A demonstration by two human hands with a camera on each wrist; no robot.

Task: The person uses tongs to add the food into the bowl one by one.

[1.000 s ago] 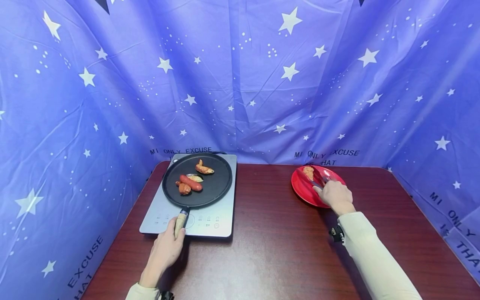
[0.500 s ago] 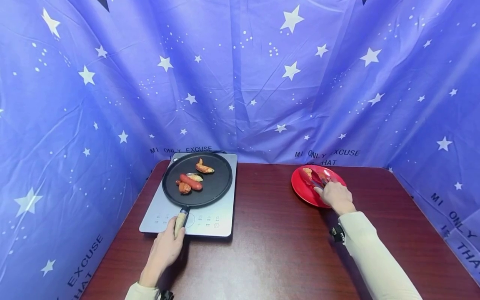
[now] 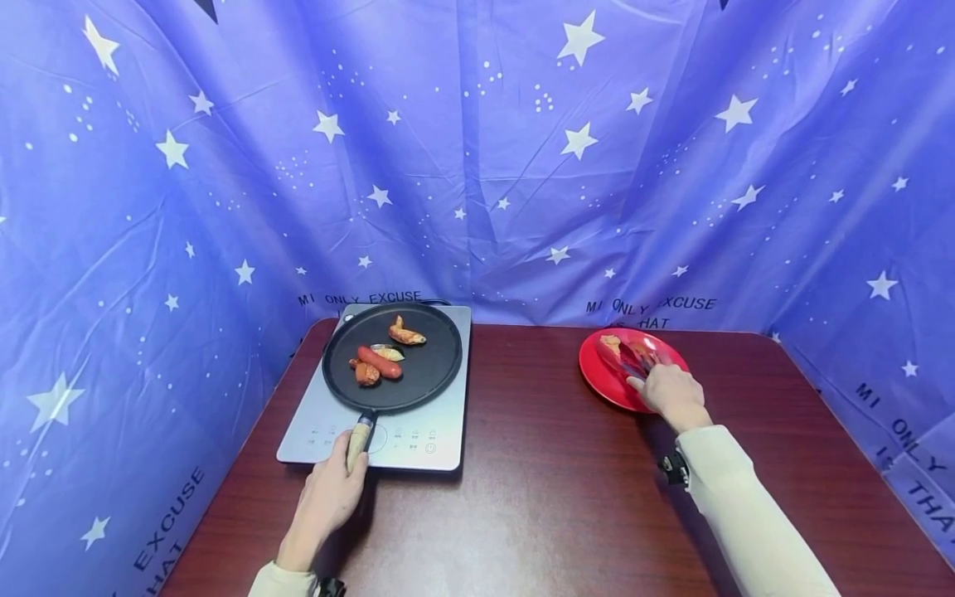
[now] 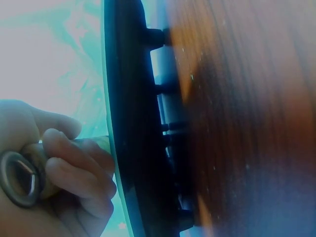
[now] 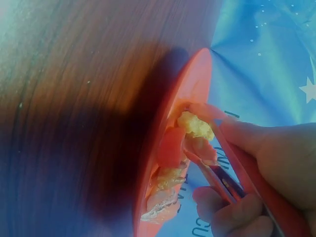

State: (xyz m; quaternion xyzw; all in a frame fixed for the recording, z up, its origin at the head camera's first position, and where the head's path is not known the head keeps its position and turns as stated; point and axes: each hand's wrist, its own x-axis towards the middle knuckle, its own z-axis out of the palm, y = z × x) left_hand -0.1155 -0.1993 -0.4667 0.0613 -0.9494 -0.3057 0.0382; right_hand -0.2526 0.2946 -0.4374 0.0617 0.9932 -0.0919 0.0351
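My left hand (image 3: 331,496) grips the light wooden handle (image 3: 358,445) of a round black frying pan (image 3: 436,365). In the left wrist view the left hand's fingers (image 4: 81,180) curl round that handle. A sausage (image 3: 381,363), a chicken wing (image 3: 406,333) and other small food pieces lie in the pan. At the right, my right hand (image 3: 673,393) holds red-tipped tongs (image 5: 249,180) over a red plate (image 3: 606,383). The tongs' tips are spread, close by a yellowish crumbly fried piece (image 5: 196,126). Several other food pieces (image 5: 170,148) lie beside it on the plate.
The pan stands on a silver induction cooker (image 3: 302,448) at the table's left back. The dark red wooden table (image 3: 522,448) runs between cooker and plate. A purple star-patterned curtain (image 3: 515,166) hangs behind and at both sides.
The tongs' tips have shifted over the plate, and the fried piece shows slightly farther left. My right hand has edged a little to the right; my left hand and the pan stay put.
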